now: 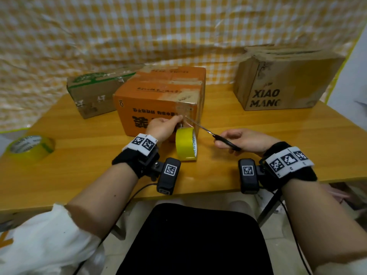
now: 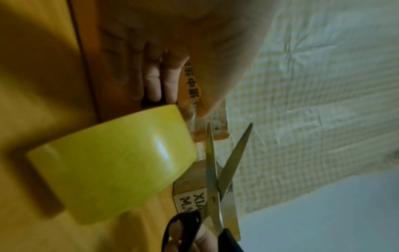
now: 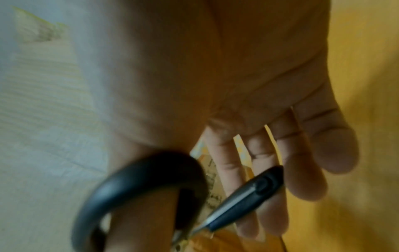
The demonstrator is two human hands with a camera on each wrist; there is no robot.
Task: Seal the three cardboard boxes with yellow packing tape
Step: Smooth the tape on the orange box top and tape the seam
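Note:
An orange cardboard box [image 1: 158, 100] stands mid-table, with a green-printed box [image 1: 93, 92] behind it on the left and a brown "XIAO MANG" box [image 1: 282, 80] at the back right. A yellow tape roll [image 1: 185, 143] [image 2: 112, 162] stands on edge before the orange box's right front corner, and a strip runs from it up the box face. My left hand [image 1: 164, 126] presses that strip against the box front, fingers [image 2: 153, 76] lying flat on the cardboard. My right hand [image 1: 244, 141] grips black-handled scissors [image 1: 208, 132] [image 2: 215, 162] [image 3: 140, 187], whose blades stand apart at the strip.
A second yellow tape roll [image 1: 29, 147] lies flat near the left edge of the wooden table [image 1: 278, 139]. A yellow checked plastic sheet [image 1: 178, 26] hangs behind the boxes. The table's front edge runs just under my wrists.

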